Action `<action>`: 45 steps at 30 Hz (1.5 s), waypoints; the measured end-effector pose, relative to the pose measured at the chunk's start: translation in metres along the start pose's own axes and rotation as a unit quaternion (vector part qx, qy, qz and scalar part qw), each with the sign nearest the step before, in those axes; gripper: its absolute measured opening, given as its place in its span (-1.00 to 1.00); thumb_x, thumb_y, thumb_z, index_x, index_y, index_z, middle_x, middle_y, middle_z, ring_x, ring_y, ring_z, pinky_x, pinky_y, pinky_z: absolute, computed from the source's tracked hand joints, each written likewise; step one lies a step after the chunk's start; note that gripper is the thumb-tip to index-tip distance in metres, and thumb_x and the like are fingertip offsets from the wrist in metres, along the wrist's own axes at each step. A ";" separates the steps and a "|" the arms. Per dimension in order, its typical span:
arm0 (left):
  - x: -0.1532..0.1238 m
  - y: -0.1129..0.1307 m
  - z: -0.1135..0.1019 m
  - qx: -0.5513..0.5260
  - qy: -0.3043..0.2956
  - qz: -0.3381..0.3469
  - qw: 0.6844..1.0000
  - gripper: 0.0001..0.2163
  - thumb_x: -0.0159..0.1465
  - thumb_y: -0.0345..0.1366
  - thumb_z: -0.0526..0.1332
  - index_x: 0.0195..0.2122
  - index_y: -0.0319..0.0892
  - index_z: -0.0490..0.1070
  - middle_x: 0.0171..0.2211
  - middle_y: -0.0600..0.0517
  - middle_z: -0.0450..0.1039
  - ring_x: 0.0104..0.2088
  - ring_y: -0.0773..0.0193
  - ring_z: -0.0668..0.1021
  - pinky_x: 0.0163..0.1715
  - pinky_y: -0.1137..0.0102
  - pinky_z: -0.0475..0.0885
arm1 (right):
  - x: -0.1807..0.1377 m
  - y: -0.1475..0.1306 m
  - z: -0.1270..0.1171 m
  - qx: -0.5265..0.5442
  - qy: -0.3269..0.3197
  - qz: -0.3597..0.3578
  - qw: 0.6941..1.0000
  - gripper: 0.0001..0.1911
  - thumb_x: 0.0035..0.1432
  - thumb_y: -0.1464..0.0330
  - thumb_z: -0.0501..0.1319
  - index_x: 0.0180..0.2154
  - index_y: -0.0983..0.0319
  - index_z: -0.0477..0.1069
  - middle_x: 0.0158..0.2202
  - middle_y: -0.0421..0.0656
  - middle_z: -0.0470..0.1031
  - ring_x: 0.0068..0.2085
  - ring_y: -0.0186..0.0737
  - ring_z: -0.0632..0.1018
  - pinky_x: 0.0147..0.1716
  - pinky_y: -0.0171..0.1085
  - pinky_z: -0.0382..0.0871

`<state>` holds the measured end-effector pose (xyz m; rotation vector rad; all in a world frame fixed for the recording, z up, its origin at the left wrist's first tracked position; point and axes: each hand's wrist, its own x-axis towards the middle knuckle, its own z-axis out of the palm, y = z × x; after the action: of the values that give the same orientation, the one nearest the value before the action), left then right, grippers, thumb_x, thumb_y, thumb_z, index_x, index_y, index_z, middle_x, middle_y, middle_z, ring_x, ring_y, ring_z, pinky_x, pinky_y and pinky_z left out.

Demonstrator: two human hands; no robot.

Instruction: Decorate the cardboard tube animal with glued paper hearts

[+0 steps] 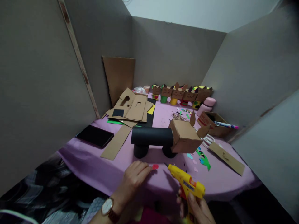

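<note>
Between the fingertips of my left hand is a small red paper piece, held just above the table's front part. My right hand is wrapped round the handle of a yellow glue gun, its dark nozzle pointing left toward the red piece. Right behind both hands stands a cardboard animal figure. It has a black tube body on short black legs and a brown box head with two leaf-shaped ears at the right end.
A phone and a pile of cut cardboard lie at left. Small animal figures line the back. At right are a pink bottle, an open box with pens, a cardboard strip and green paper scraps. Grey panels enclose the table.
</note>
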<state>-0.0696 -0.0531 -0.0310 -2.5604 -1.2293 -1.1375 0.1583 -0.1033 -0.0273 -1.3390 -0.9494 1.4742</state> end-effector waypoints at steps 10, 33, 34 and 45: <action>0.013 -0.024 -0.026 -0.091 0.070 -0.207 0.972 -0.92 0.27 -0.35 0.10 -0.32 -0.13 0.38 -0.38 0.02 0.44 -0.33 0.24 0.48 -0.34 0.37 0.36 | 0.013 0.020 0.000 0.033 -0.005 -0.025 0.999 -0.43 -0.10 -0.11 0.21 -0.36 0.29 0.45 -0.56 -0.11 0.52 -0.69 -0.39 0.40 -0.68 -0.38 0.11; 0.023 -0.014 -0.010 0.028 0.098 -0.226 0.969 -0.87 0.23 -0.32 0.12 -0.39 -0.14 0.44 -0.46 0.05 0.53 -0.43 0.23 0.51 -0.35 0.31 0.26 | 0.013 0.016 0.001 -0.007 0.003 -0.027 1.000 -0.42 -0.04 -0.11 0.16 -0.35 0.31 0.45 -0.51 -0.11 0.52 -0.69 -0.40 0.38 -0.70 -0.38 0.04; 0.022 -0.014 -0.009 0.031 0.095 -0.227 0.969 -0.88 0.22 -0.32 0.12 -0.40 -0.15 0.43 -0.46 0.05 0.53 -0.43 0.23 0.51 -0.35 0.31 0.26 | 0.012 0.015 0.001 -0.008 0.003 -0.025 1.000 -0.42 -0.04 -0.11 0.16 -0.34 0.31 0.46 -0.51 -0.11 0.52 -0.68 -0.40 0.39 -0.70 -0.38 0.04; 0.023 -0.015 -0.006 0.045 0.100 -0.240 0.964 -0.88 0.22 -0.31 0.12 -0.41 -0.15 0.42 -0.48 0.06 0.52 -0.47 0.24 0.49 -0.35 0.30 0.25 | 0.010 0.014 0.002 0.001 0.005 -0.033 0.999 -0.42 -0.04 -0.11 0.16 -0.35 0.30 0.47 -0.50 -0.09 0.52 -0.66 -0.37 0.38 -0.68 -0.36 0.09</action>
<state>-0.0745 -0.0300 -0.0155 -2.0711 -1.8546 -1.3372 0.1541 -0.0977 -0.0436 -1.3004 -0.9760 1.4173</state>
